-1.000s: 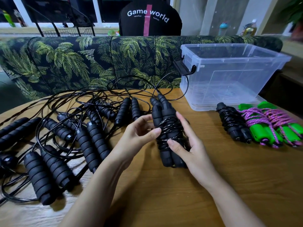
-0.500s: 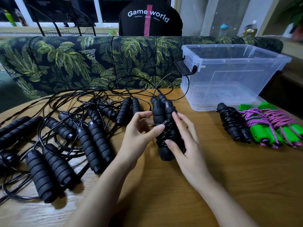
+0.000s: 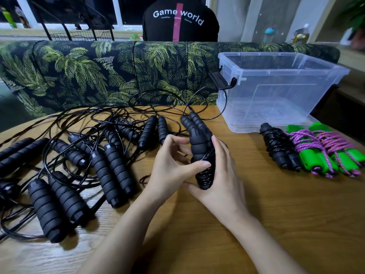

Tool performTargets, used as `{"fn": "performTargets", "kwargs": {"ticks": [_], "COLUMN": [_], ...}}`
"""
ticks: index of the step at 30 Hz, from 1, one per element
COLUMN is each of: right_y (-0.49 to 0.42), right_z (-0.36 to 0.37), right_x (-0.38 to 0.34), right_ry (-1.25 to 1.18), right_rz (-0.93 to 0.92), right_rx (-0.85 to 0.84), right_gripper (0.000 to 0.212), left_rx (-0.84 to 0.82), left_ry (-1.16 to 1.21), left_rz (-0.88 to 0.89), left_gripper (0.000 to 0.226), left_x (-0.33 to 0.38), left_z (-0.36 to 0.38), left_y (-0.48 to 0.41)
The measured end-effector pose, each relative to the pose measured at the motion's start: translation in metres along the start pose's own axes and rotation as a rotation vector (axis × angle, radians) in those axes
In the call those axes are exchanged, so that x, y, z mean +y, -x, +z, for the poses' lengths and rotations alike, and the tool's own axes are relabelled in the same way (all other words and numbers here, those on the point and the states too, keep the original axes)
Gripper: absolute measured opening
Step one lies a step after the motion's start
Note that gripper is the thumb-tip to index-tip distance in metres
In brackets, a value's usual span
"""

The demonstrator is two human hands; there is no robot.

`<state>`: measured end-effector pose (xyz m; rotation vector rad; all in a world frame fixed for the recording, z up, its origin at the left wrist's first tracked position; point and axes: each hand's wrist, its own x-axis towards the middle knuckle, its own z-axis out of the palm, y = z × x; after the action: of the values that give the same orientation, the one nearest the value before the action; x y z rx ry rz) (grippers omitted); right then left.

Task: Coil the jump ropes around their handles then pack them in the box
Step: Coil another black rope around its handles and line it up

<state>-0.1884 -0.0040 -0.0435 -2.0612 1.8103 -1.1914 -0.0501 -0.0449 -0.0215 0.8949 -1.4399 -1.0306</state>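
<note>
Above the table's middle I hold a pair of black foam jump-rope handles (image 3: 197, 141) with black cord wound round their lower half. My right hand (image 3: 221, 175) wraps round the bundle from the right and underneath. My left hand (image 3: 171, 165) presses its thumb on the wound cord, its fingers curled at the handles' left side. The clear plastic box (image 3: 276, 89) stands at the back right with nothing in it. A coiled black rope (image 3: 280, 149) and coiled green-handled ropes with purple cord (image 3: 324, 155) lie in front of the box.
Several uncoiled black ropes with foam handles (image 3: 110, 171) lie tangled over the table's left half. A leaf-patterned sofa back (image 3: 98, 72) runs behind the table, and a person in a black shirt (image 3: 179, 18) sits beyond it. Bare wood (image 3: 296, 214) lies at the front right.
The handle bundle has tipped more upright and risen slightly. My right hand has slid further round it, and my left thumb now presses on the wound cord.
</note>
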Motion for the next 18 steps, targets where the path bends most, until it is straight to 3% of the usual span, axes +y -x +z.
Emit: {"fn": "performTargets", "kwargs": {"ticks": [6,14,18], "right_y": [-0.001,-0.004,-0.001], "right_z": [0.003,0.002,0.002], "right_x": [0.005,0.010,0.006], "right_ry": [-0.078,-0.398,-0.527], "right_rz": [-0.031,0.008,0.002], "right_rx": [0.100,0.062,0.043], "right_gripper": [0.101,0.101,0.092], "left_rx": [-0.062,-0.121,-0.141], "left_ry": [-0.019,0.018,0.038], "left_rz": [0.032,0.062,0.039], "left_gripper": [0.059,0.039,0.042], "left_x": [0.001,0.002,0.001], "left_z": [-0.004,-0.011,-0.014], "left_y": [-0.002,-0.005,-0.006]}}
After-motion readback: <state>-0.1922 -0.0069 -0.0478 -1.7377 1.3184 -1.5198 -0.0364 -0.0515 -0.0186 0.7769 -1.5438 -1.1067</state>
